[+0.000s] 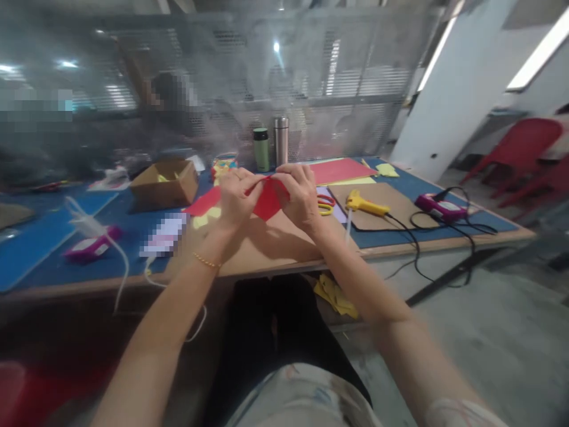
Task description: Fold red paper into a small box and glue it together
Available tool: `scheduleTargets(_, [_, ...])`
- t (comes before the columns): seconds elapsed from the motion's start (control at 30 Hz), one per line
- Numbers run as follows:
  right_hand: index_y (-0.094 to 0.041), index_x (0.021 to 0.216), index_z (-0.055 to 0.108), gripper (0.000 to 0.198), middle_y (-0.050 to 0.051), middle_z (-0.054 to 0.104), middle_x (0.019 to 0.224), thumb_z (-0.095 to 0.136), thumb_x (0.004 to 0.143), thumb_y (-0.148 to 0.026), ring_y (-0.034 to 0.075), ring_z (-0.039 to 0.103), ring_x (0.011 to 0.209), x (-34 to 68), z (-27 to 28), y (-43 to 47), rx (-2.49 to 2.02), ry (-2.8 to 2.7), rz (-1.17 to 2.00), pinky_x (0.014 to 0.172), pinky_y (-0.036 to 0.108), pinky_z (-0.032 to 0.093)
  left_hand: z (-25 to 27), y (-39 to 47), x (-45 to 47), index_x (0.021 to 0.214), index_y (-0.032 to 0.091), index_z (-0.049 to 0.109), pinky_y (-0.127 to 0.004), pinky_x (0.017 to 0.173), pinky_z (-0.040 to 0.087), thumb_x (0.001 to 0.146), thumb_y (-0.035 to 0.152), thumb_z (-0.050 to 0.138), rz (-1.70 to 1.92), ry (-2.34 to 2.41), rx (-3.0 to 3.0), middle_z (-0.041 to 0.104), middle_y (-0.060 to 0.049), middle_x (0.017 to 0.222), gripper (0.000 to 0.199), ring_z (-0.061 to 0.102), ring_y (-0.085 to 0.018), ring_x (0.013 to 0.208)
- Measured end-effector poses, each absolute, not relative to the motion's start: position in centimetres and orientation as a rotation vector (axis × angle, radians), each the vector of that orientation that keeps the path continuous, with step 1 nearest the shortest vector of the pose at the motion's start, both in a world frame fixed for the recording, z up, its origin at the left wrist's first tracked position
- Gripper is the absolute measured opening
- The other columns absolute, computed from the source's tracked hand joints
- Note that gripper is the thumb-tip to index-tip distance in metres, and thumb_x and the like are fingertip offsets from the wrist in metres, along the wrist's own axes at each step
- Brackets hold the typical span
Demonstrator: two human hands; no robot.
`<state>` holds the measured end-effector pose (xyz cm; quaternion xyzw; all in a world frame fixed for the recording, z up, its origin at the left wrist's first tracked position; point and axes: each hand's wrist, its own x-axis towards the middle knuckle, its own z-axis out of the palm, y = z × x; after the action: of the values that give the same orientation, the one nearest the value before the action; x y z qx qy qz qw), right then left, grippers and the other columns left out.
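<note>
A piece of red paper (267, 203) is held up between my two hands, its lower edge coming to a point. My left hand (237, 196) pinches its upper left part, and my right hand (297, 193) grips the upper right part. Both hands are closed, with thumbs close together at the top of the paper. Beneath them a brown board (284, 249) lies on the table's front part. Beside my right hand are scissors (326, 204) with red and yellow handles. More red paper (205, 201) and yellow scraps (207, 218) lie near my left hand.
A yellow glue gun (367, 204) rests on another brown board (391, 198), its cord running right to a purple power strip (441, 207). At left stand a cardboard box (164, 184) and a second purple strip (92, 244). A green tumbler (261, 149) and steel flask (281, 141) stand behind.
</note>
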<state>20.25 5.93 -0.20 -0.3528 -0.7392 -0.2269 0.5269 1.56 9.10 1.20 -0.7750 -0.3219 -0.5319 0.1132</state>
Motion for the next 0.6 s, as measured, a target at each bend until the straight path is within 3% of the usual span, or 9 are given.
scheduleTargets(0.13, [-0.023,0.111,0.075,0.027,0.012,0.073,0.117,0.048,0.107,-0.025,0.028,0.059,0.109,25.1,0.0,3.9,-0.991,-1.83,-0.589,0.099,0.047,0.046,0.8,10.5,1.5,0.105,0.029,0.084,-0.052,0.104,0.045,0.101,0.038,0.068,-1.601,-0.905,-2.187,0.076,-0.005,0.092,0.018,0.068,-0.027,0.1])
scheduleTargets(0.27, [-0.019,0.104,0.078,0.025,0.017,0.073,0.113,0.052,0.103,-0.022,0.032,0.061,0.108,33.7,-0.2,1.7,-1.511,-1.891,-0.547,0.098,0.049,0.046,-0.5,11.1,0.9,0.099,0.028,0.083,-0.05,0.104,0.046,0.099,0.033,0.072,-1.65,-0.965,-2.127,0.074,-0.004,0.091,0.013,0.066,-0.024,0.095])
scheduleTargets(0.4, [-0.008,0.122,0.074,0.034,0.03,0.065,0.139,0.05,0.104,-0.026,0.038,0.062,0.121,40.1,-1.2,1.6,-2.123,-1.957,-0.358,0.094,0.047,0.046,-1.1,11.3,0.7,0.101,0.027,0.084,-0.046,0.095,0.051,0.099,0.031,0.073,-1.669,-1.021,-2.132,0.076,-0.005,0.094,0.011,0.067,-0.023,0.094])
scheduleTargets(0.6, [-0.002,0.13,0.068,0.041,0.031,0.069,0.134,0.045,0.107,-0.027,0.038,0.068,0.122,41.6,-3.4,2.9,-2.332,-2.108,-0.106,0.096,0.044,0.049,-1.3,11.3,0.4,0.1,0.028,0.085,-0.046,0.095,0.052,0.098,0.028,0.075,-1.637,-1.095,-2.165,0.077,-0.005,0.093,0.01,0.069,-0.024,0.097])
